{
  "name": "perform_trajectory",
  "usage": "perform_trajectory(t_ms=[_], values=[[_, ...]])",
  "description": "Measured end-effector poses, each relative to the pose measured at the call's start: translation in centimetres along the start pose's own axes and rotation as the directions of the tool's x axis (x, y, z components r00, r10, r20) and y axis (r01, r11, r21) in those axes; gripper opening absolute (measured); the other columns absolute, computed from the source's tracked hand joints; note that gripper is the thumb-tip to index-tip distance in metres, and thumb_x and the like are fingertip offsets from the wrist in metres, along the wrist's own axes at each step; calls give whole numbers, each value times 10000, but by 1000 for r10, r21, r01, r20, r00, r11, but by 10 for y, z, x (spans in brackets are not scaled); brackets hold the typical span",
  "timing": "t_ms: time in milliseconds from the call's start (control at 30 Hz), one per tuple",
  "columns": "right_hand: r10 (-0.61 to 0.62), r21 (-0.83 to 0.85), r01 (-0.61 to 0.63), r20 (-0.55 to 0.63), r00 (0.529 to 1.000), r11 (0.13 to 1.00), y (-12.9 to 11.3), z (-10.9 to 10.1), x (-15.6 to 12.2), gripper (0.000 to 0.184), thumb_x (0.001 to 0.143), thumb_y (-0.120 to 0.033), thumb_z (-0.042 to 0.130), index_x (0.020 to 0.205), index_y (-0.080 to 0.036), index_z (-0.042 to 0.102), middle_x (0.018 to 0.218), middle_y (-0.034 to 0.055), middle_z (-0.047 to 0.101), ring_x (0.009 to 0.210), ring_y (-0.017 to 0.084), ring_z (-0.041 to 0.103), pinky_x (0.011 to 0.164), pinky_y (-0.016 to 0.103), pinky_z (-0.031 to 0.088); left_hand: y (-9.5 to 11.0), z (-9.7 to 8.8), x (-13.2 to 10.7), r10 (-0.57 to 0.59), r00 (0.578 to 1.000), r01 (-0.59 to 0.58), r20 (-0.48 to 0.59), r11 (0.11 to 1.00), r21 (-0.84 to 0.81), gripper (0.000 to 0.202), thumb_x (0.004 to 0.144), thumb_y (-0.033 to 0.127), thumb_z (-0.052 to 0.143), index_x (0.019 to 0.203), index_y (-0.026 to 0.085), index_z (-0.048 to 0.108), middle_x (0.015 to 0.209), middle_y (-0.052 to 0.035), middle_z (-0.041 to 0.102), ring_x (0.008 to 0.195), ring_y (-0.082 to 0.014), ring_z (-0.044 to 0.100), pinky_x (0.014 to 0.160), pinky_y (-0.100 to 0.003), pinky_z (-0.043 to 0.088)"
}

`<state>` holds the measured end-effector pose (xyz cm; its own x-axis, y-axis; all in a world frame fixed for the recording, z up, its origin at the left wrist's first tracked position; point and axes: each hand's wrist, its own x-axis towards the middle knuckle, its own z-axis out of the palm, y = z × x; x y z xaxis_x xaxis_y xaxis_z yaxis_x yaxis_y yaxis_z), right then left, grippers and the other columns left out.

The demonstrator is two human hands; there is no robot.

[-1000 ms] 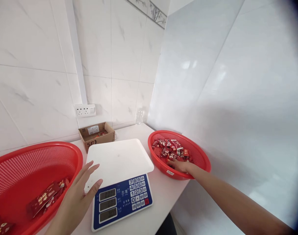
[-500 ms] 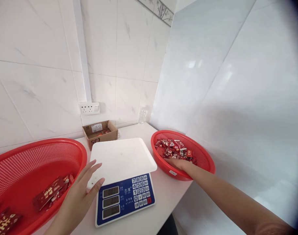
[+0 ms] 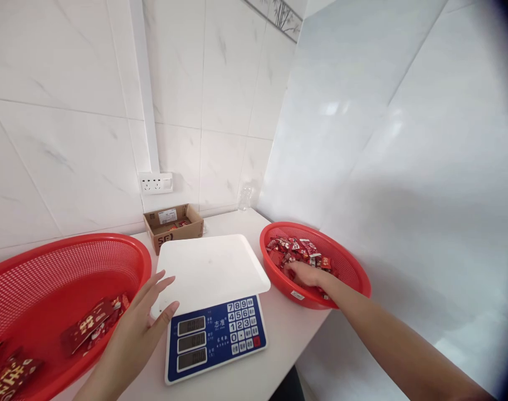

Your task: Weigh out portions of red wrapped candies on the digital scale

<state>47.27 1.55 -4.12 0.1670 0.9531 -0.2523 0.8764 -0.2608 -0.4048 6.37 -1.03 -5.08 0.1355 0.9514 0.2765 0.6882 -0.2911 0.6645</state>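
Head view. Right hand (image 3: 304, 274) is down in the right-hand red basket (image 3: 346, 260), fingertips among small red wrapped packets (image 3: 293, 245); they are partly hidden, so cannot tell whether the grip is narrow or closed on a packet. The packets are heaped in that basket, mostly toward its left and middle, some under and beside the hand. Forearm comes in from the near right, across the basket's near rim. White label (image 3: 297, 295) on the basket's near outer side.

Left hand (image 3: 137, 320) is wide, fingers spread, thumb apart, nothing held. It's at the near left corner of the white weighing pan (image 3: 212, 270); cannot tell if touching. Pan is bare, atop a scale with a blue panel (image 3: 220, 334): keypad on the right, three displays on the left, faint digits that look like zeros.

Larger red basket (image 3: 39, 326) at the left, just beside the left hand. Inside: dark red packet (image 3: 89, 326) with smaller ones against it toward the right side, more red packets (image 3: 11, 379) at the near left.

Far side of the white table (image 3: 293, 326): open cardboard box (image 3: 187, 233) behind the pan, a few packets in it; clear bottle (image 3: 245, 197) in the far corner. Socket (image 3: 156, 182) on the tiled wall above the box.
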Motion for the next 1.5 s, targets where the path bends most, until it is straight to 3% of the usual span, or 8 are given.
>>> perform_trajectory(t_ms=[133, 300, 433, 600, 700, 833, 1033, 1500], values=[[-47, 108, 54, -67, 997, 993, -6, -25, 2, 166, 619, -47, 588, 649, -183, 498, 710, -1, 594, 580, 116, 538, 553, 236, 407, 0, 1, 0, -6, 1000, 5, -6, 999, -33, 438, 832, 490, 486, 1225, 306, 550, 1411, -46, 473, 1199, -293, 525, 774, -381, 564], [-153, 294, 210, -205, 967, 932, -48, -38, -14, 94, 777, -210, 535, 774, -222, 443, 813, -11, 604, 652, 115, 591, 589, 235, 461, 5, 6, -4, -66, 997, 74, 41, 971, -228, 456, 827, 505, 497, 1240, 316, 529, 1418, -55, 461, 1275, -294, 451, 845, -404, 543], [-346, 660, 395, -212, 914, 639, -103, -9, -24, 254, 700, -299, 686, 757, -221, 451, 737, -38, 581, 633, 115, 579, 586, 250, 466, 20, 9, -9, -129, 977, 197, 167, 845, -497, 512, 801, 506, 545, 1253, 270, 500, 1418, -95, 449, 1275, -284, 459, 953, -414, 485], [-602, 828, 398, -94, 793, 395, -166, 47, -43, 298, 652, -308, 753, 743, -217, 485, 786, -42, 557, 659, 103, 545, 612, 255, 457, 37, 14, -17, -81, 929, 352, 362, 501, -791, 634, 815, 479, 583, 1372, 293, 347, 1417, -122, 424, 1246, -257, 479, 892, -375, 529], [-713, 809, 430, -20, 701, 400, -188, 69, -56, 224, 718, -312, 701, 761, -223, 500, 857, -25, 564, 694, 113, 547, 632, 265, 468, 40, 18, -19, -112, 881, 469, 460, 327, -820, 621, 833, 471, 567, 1385, 344, 313, 1407, -101, 422, 1041, -219, 611, 677, -315, 593], [-703, 705, 509, -20, 711, 494, -197, 76, -64, 136, 762, -301, 650, 829, -235, 553, 900, -16, 584, 749, 134, 560, 694, 295, 483, 38, 19, -17, -182, 866, 500, 466, 283, -818, 528, 821, 455, 594, 1295, 304, 419, 1188, -72, 574, 708, -129, 660, 488, -238, 564], [-664, 594, 609, -162, 730, 526, -192, 76, -62, 258, 833, -228, 534, 1083, -264, 586, 1132, 15, 625, 1059, 177, 569, 927, 358, 445, 36, 19, -12, -251, 868, 473, 428, 159, -867, 425, 789, 337, 666, 1172, 262, 497, 921, -9, 638, 673, -118, 685, 587, -223, 588], [-571, 517, 685, -391, 722, 513, -190, 99, -63, 285, 919, -308, 433, 1166, -269, 571, 1209, 38, 630, 1128, 186, 574, 982, 372, 438, 37, 24, -12, -245, 875, 443, 417, 59, -895, 217, 779, 304, 686, 891, 211, 524, 868, 18, 635, 810, -106, 651, 674, -225, 582]])
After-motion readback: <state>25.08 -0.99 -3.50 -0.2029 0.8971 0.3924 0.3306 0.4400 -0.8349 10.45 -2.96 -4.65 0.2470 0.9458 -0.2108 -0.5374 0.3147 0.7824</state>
